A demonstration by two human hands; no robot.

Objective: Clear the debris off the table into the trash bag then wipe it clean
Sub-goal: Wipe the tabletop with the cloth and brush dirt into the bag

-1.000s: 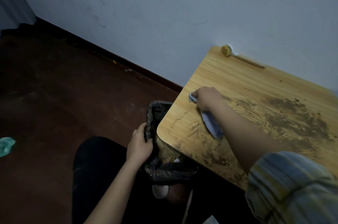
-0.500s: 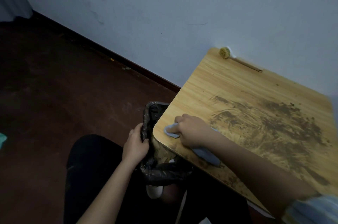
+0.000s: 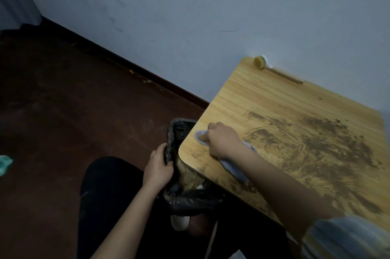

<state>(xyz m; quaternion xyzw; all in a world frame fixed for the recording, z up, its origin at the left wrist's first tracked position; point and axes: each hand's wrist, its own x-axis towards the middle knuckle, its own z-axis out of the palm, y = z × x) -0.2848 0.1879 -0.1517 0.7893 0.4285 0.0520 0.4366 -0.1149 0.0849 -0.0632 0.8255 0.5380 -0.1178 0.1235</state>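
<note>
Head view: your right hand (image 3: 221, 140) closed on blue cloth (image 3: 234, 166), pressed flat near table (image 3: 263, 94) corner. Your left hand (image 3: 158, 166) grips trash bag (image 3: 190, 199) rim, held just under that edge. Progress: corner looks clean; dirt smear (image 3: 320, 149) covers most of top, so sweeping and wiping remain. Count: one cloth, one bag, one brush (image 3: 260, 62) by wall.

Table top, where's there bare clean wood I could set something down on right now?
The table is bare in the strip along the wall side, between the brush and the dirt smear. The near corner is crowded: right hand pressing the cloth, left hand holding the trash bag.
</note>
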